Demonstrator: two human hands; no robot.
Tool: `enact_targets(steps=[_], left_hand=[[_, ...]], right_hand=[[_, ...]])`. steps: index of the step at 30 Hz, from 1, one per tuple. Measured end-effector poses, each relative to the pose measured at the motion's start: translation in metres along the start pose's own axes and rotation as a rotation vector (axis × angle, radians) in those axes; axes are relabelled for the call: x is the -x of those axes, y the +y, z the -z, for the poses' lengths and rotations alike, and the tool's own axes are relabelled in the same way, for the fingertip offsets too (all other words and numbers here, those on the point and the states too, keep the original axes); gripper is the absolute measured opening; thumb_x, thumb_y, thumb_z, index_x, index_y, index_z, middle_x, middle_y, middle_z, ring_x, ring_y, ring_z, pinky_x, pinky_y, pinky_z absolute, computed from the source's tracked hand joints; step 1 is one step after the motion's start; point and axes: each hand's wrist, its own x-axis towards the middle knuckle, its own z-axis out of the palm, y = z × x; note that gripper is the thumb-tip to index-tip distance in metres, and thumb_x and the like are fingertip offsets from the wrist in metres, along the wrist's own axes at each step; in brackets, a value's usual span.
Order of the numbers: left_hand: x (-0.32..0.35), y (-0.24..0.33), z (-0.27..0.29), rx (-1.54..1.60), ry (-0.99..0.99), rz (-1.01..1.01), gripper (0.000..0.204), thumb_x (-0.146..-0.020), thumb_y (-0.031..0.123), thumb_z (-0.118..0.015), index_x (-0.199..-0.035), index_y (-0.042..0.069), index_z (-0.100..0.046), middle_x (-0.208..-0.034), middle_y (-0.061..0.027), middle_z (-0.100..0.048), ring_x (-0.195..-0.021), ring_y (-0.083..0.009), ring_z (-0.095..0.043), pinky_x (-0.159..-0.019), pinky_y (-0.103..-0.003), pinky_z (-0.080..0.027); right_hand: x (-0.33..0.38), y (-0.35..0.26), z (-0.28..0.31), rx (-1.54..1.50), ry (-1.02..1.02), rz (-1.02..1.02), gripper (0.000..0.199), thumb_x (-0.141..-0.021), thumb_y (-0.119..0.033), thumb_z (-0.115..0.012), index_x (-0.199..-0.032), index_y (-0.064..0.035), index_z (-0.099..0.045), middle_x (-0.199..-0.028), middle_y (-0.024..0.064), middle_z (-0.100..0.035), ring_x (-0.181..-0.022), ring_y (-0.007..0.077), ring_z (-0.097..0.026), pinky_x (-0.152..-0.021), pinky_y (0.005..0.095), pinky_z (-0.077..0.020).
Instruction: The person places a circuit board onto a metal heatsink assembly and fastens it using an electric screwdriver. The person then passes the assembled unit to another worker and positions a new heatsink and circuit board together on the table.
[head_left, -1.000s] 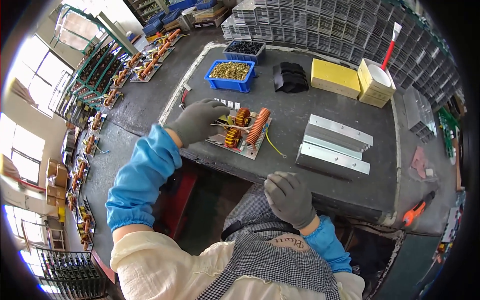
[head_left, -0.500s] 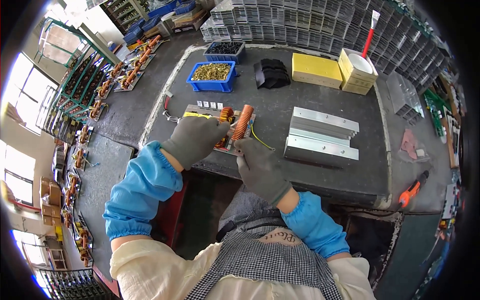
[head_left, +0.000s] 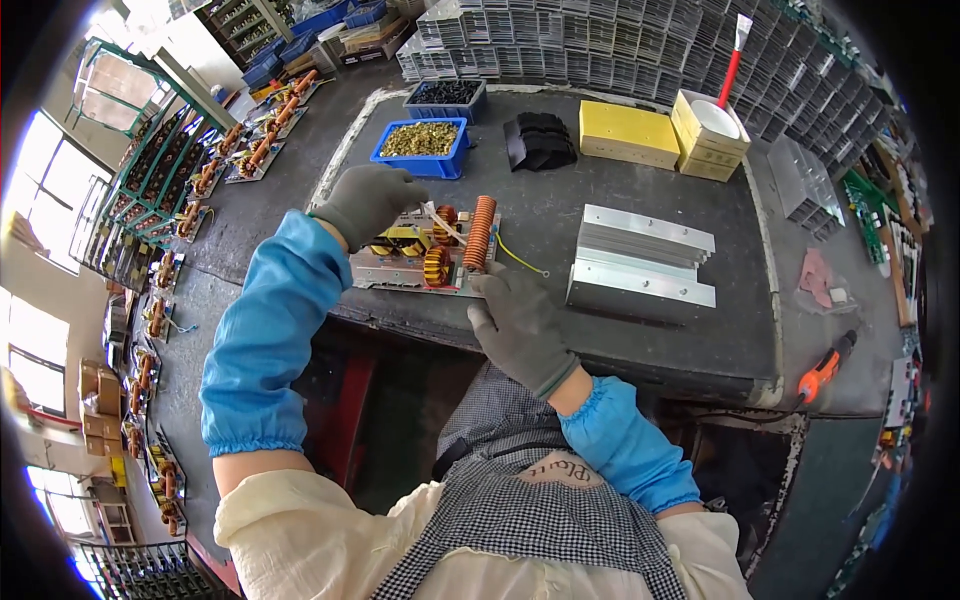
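A circuit board (head_left: pixel 405 275) lies near the front edge of the bench, carrying yellow-wrapped transformers (head_left: pixel 402 241), copper-wound ring coils (head_left: pixel 438 266) and a tall copper coil (head_left: pixel 481 232). Over its far left side, my left hand (head_left: pixel 372 203), in a grey glove, pinches the end of a white wire (head_left: pixel 447 222) that slants toward the coil. My gloved right hand (head_left: pixel 522 327) grips the board's near right corner, fingertips by the coil's lower end and thumb at the edge. A yellow-green wire (head_left: pixel 522 260) sticks out to the right.
Right of the board sits a finned aluminium heat sink (head_left: pixel 643 258). Behind stand a blue bin (head_left: pixel 462 160) of brass-coloured fasteners, a grey bin (head_left: pixel 445 105) of black parts, black pieces (head_left: pixel 540 142) and yellow boxes (head_left: pixel 628 134). An orange power screwdriver (head_left: pixel 824 372) lies far right.
My left hand has risen up and away from the board, uncovering the transformers and ring coils, and the white wire now stretches toward it. My right hand has stayed at the corner.
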Motion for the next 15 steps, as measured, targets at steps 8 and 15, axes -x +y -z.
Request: enact_targets(steps=[8, 15], left_hand=[[0.039, -0.030, -0.020, 0.099, 0.086, 0.121, 0.020, -0.090, 0.011, -0.066, -0.104, 0.022, -0.075, -0.110, 0.0009, -0.071, -0.109, -0.0249, -0.065, -0.094, -0.040, -0.052], [0.039, -0.015, -0.009, -0.077, -0.017, 0.251, 0.020, -0.086, 0.007, -0.067, -0.101, 0.018, -0.074, -0.127, 0.0027, -0.067, -0.118, -0.0244, -0.063, -0.099, -0.042, -0.051]], right_hand=[[0.001, 0.001, 0.002, -0.009, -0.025, 0.010, 0.035, -0.084, -0.016, -0.073, -0.116, -0.0050, -0.065, -0.125, 0.0191, -0.065, -0.112, 0.0361, -0.063, -0.097, 0.0476, -0.0508], [0.002, 0.001, 0.003, 0.017, -0.058, 0.015, 0.036, -0.084, -0.018, -0.074, -0.116, -0.0047, -0.066, -0.127, 0.0190, -0.064, -0.114, 0.0361, -0.062, -0.097, 0.0467, -0.0519]])
